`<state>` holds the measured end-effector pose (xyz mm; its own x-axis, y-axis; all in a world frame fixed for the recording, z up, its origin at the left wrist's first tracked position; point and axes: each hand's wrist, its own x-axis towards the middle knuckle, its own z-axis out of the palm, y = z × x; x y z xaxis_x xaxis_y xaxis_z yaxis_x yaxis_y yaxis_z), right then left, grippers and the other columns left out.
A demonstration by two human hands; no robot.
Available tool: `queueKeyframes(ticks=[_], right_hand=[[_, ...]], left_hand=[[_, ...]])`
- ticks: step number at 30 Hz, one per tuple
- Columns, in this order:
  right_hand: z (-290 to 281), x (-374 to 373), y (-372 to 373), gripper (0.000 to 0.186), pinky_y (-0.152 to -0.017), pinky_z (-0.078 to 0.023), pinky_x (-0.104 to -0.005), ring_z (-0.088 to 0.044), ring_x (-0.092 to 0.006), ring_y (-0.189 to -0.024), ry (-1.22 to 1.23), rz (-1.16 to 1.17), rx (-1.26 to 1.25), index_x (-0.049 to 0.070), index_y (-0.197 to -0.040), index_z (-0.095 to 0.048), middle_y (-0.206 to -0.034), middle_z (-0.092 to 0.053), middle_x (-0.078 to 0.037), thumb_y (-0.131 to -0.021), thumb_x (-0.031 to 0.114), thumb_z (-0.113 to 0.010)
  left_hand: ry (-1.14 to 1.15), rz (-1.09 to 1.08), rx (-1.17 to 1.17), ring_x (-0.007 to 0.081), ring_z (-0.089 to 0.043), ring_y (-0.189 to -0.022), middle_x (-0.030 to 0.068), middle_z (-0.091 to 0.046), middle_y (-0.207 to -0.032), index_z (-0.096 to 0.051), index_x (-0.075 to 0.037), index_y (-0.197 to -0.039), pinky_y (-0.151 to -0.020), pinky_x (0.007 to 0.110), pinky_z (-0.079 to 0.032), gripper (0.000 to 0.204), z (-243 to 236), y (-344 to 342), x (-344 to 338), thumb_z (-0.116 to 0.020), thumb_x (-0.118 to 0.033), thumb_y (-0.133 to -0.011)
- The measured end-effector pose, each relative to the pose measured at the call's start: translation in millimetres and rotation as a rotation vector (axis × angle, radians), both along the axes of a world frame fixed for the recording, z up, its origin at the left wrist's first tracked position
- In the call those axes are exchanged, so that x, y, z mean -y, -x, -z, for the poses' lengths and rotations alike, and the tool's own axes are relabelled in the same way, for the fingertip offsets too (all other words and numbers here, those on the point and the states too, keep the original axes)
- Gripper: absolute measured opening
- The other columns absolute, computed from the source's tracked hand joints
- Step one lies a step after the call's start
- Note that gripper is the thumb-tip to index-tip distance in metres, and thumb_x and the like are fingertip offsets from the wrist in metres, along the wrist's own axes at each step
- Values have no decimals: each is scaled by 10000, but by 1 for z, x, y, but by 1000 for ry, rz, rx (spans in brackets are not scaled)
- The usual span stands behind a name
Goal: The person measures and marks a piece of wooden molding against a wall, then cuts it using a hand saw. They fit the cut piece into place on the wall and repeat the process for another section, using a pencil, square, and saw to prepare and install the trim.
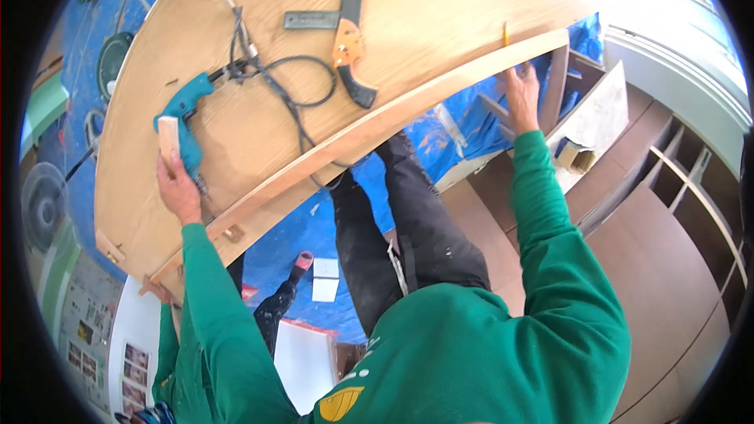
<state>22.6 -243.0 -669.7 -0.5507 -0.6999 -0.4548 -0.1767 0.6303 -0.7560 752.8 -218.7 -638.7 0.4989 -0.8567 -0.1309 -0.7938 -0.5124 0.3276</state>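
A long, slightly curved wooden strip (377, 118) lies along the near edge of a round-edged wooden tabletop (440, 23). My left hand (179, 188) is closed around a short wooden block (168, 137), its top end sticking up past the fingers. Just beyond it lies a teal corded power drill (188, 110), its bit toward me. At the strip's right end my right hand (522, 96) grips the near edge from below, fingertips partly hidden. A yellow pencil (506, 31) shows just past the strip there; whether my fingers touch it I cannot tell.
A handsaw (348, 43) with an orange and black handle, a grey metal piece (310, 20) and a looped dark cable (294, 102) lie on the tabletop. Blue sheeting (290, 228) covers the floor. Another person's green sleeve (166, 345) is close on my left. Brown panels (660, 290) lie right.
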Motion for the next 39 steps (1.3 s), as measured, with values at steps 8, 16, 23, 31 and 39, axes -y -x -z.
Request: queueKeyframes(ticks=[8,16,23,31,39], right_hand=[[11,-80,51,226,-684,-644,-432,-798,-281,-720,-123,-293,-751,-25,-1076,-671,-860,-799,-194,-1080,197,-628],[-35,-271,223,372,-615,-624,-383,-764,-216,-623,-398,532,-476,-44,-962,-748,-761,-792,-120,-1097,246,-558],[-36,-229,238,613,-973,-570,-473,-773,-373,-1059,-282,138,-805,-36,-1269,-752,-1148,-792,-260,-1034,527,-699],[-109,-7,-212,489,-928,-570,-489,-731,-368,-1096,245,-869,-498,3,-1274,-704,-1145,-772,-188,-931,318,-855],[-51,37,-298,596,-903,-583,-509,-757,-412,-997,-44,-880,-560,-37,-1423,-504,-1088,-759,-245,-935,189,-760]], left_hand=[[-82,30,40,436,-560,-1436,275,-605,-1541,-567,44,-1534,-1182,477,-445,718,3,2,-1,-484,-552,-1143],[-49,129,-6,457,-494,-1484,306,-527,-1597,-504,87,-1559,-1222,492,-416,684,19,-14,-4,-442,-470,-1169],[-144,657,690,437,-461,-1524,280,-470,-1661,-477,35,-1599,-1292,488,-362,545,55,-146,-24,-414,-289,-1165],[135,78,-40,408,-678,-1292,270,-719,-1365,-669,15,-1421,-1088,467,-524,590,6,0,-16,-628,-470,-1087],[68,-25,-67,407,-704,-1230,211,-744,-1347,-687,-56,-1435,-1053,474,-550,751,-21,17,-5,-668,-658,-986]])
